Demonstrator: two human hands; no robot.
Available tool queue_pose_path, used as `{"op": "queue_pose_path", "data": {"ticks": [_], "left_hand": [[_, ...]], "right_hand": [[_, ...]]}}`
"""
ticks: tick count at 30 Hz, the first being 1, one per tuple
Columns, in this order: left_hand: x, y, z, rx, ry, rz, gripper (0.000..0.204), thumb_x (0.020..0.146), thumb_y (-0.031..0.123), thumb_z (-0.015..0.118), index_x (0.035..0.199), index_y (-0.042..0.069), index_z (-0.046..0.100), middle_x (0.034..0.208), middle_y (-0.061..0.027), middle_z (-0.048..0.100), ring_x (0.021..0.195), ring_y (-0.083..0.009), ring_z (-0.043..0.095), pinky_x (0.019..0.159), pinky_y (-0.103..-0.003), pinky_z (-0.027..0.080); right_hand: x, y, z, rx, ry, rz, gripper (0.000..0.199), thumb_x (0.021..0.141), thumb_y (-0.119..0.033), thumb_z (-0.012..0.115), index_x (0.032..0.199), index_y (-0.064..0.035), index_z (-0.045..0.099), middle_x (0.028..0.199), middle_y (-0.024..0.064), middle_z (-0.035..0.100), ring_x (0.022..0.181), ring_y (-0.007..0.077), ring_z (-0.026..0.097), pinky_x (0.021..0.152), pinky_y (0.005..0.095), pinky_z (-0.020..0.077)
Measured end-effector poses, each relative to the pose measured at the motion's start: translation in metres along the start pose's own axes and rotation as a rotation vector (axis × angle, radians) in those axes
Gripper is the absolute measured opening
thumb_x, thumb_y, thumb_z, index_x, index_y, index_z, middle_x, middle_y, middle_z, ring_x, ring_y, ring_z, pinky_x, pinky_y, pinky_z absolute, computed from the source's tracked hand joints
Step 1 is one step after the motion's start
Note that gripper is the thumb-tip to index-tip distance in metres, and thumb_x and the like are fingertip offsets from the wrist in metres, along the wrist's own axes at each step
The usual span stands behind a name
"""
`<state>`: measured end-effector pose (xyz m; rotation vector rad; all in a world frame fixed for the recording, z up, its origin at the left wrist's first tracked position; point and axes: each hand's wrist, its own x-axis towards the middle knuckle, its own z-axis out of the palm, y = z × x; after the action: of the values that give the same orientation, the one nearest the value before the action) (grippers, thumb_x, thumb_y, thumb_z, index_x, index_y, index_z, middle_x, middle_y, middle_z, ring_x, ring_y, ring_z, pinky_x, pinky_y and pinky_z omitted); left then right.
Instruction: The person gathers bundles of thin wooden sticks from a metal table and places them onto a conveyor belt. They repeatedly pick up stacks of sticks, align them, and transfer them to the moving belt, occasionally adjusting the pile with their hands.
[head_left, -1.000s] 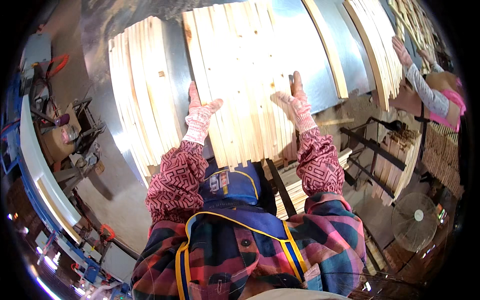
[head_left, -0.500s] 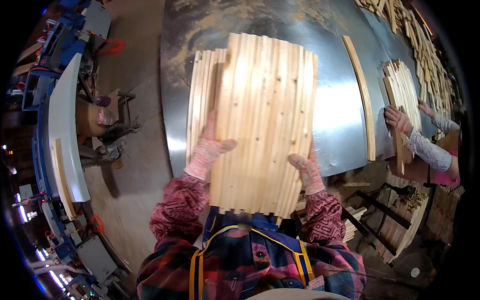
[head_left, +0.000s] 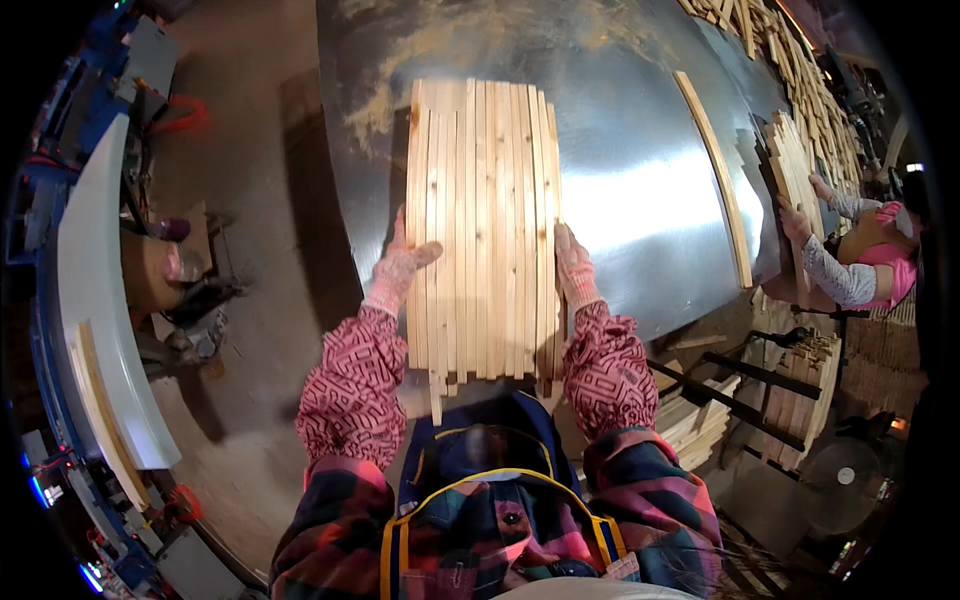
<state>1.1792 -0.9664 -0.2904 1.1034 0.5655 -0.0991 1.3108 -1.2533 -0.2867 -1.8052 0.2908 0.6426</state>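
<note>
On the desk: wooden slats [head_left: 482, 230] bundled flat on the metal desk [head_left: 640, 190].
Left hand [head_left: 402, 262]: I press its left edge.
Right hand [head_left: 572, 262]: I press its right edge.

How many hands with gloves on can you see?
4. The person's left hand and right hand press the sides of the pale wooden slat bundle. A co-worker's two gloved hands are far right; others may be hidden.
</note>
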Motion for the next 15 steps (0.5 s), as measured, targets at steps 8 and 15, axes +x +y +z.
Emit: {"op": "queue_pose_path", "data": {"ticks": [8, 15], "left_hand": [[-0.114, -0.058, -0.009, 0.072, 0.003, 0.076, 0.110, 0.074, 0.020, 0.082, 0.155, 0.019, 0.006, 0.136, -0.0113, 0.050, 0.122, -0.0241, 0.051, 0.103, -0.037, 0.043], [-0.275, -0.141, -0.011, -0.233, 0.100, -0.038, 0.072, 0.079, 0.006, 0.073, 0.141, 0.007, 0.038, 0.122, -0.0118, 0.060, 0.110, -0.0232, 0.061, 0.091, -0.036, 0.053]], "right_hand": [[-0.096, 0.085, -0.009, -0.556, -0.100, -0.346, 0.045, 0.104, -0.029, 0.039, 0.141, -0.0042, 0.042, 0.124, 0.0134, 0.060, 0.107, 0.0220, 0.062, 0.086, 0.0293, 0.0536], [-0.241, 0.198, -0.032, 0.234, -0.155, 0.070, 0.040, 0.104, -0.024, 0.041, 0.136, -0.0028, 0.049, 0.128, 0.0126, 0.058, 0.117, 0.0205, 0.056, 0.096, 0.0312, 0.0468]]}}
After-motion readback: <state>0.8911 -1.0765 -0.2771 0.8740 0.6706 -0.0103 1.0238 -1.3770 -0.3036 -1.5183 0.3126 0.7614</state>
